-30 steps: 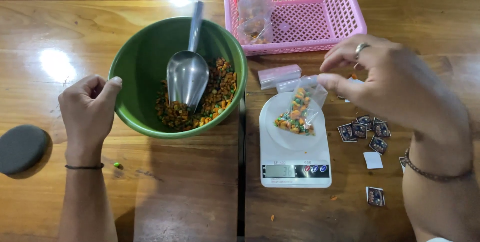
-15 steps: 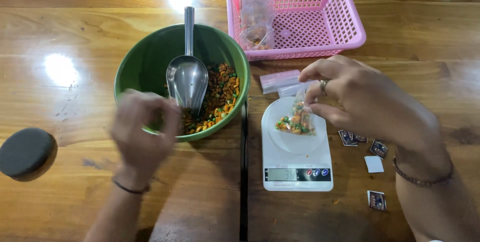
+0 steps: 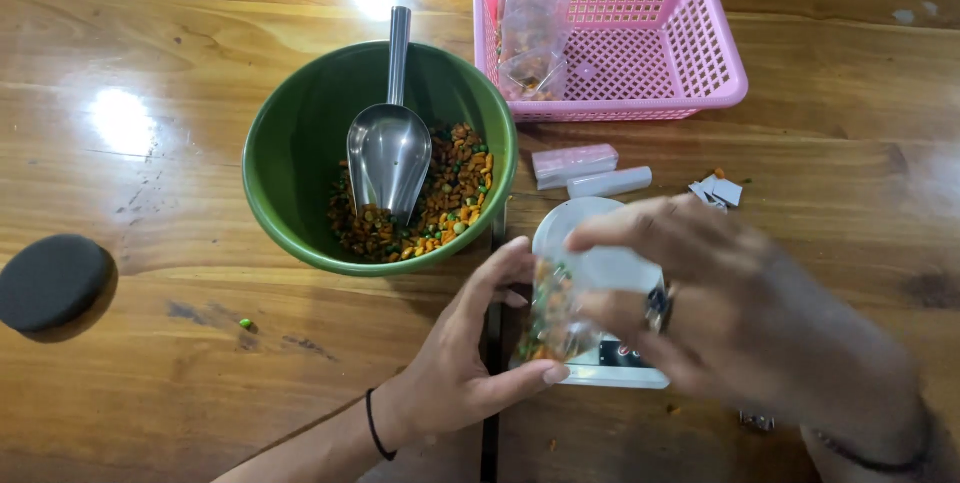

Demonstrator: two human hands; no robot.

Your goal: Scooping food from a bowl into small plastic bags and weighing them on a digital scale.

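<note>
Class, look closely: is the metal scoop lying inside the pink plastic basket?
No, the metal scoop rests in the round green bowl on the mixed pellets.

I am counting two hands, my left hand (image 3: 470, 363) and my right hand (image 3: 730, 313), and both are closing around one small clear bag (image 3: 552, 313) of mixed pellets. I am seeing one green bowl (image 3: 300, 143) holding one metal scoop (image 3: 390, 148), one pink basket (image 3: 700, 53), and one white scale (image 3: 600, 368). Two pale rolls (image 3: 590, 171) are lying beside the basket. One dark round pad (image 3: 52, 281) is sitting at the left. The paper scraps (image 3: 718, 190) are blurring together, perhaps four.
</note>
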